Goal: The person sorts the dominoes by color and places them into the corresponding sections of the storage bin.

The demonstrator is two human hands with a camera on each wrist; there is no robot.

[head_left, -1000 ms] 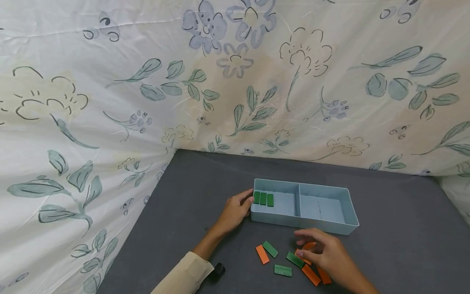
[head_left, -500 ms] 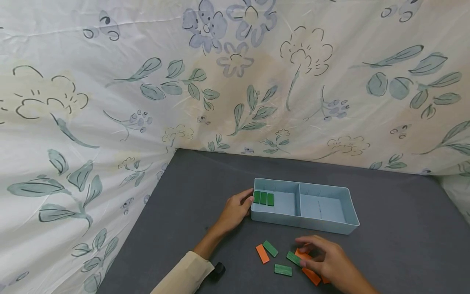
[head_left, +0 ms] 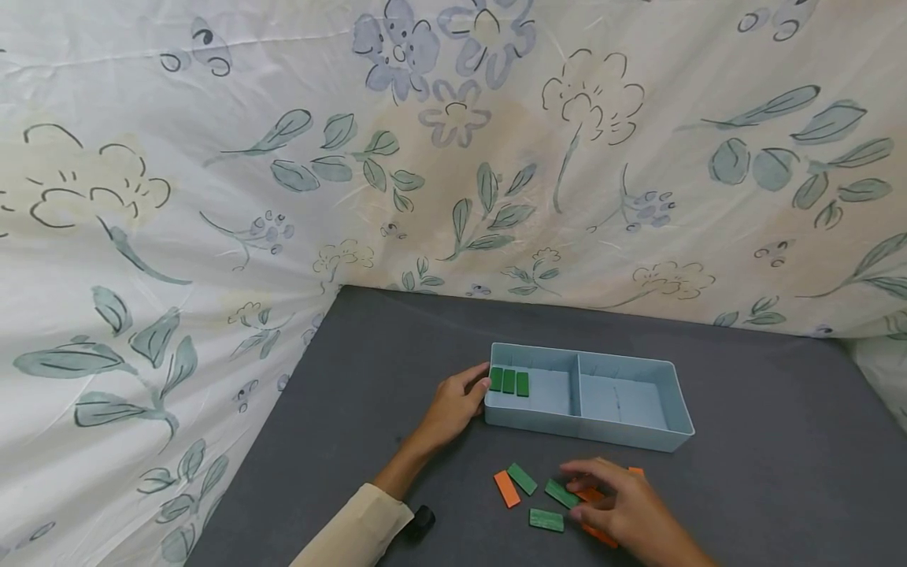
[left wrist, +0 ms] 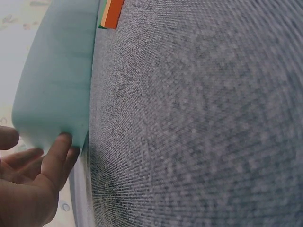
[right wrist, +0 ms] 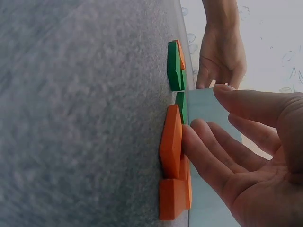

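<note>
A light blue two-compartment box (head_left: 623,437) stands on the dark table. Three green blocks (head_left: 509,381) sit in a row at the left end of its left compartment. My left hand (head_left: 449,405) rests its fingertips against the box's left end wall. In front of the box my right hand (head_left: 623,504) is low over the loose blocks, thumb apart from the fingers. In the right wrist view a fingertip meets an orange block (right wrist: 171,142), and nothing is pinched. A green block (head_left: 562,494) lies right by its fingertips. The hand partly hides several orange blocks.
Left of the right hand lie an orange block (head_left: 506,489), a green block (head_left: 522,479) and another green block (head_left: 546,520). A black object (head_left: 420,523) is by the left sleeve (head_left: 361,529). Flowered cloth (head_left: 453,157) hangs behind and to the left of the table.
My right hand has moved a little left and down among the blocks, and the green block by its fingertips has shifted slightly left. My left hand stays at the box.
</note>
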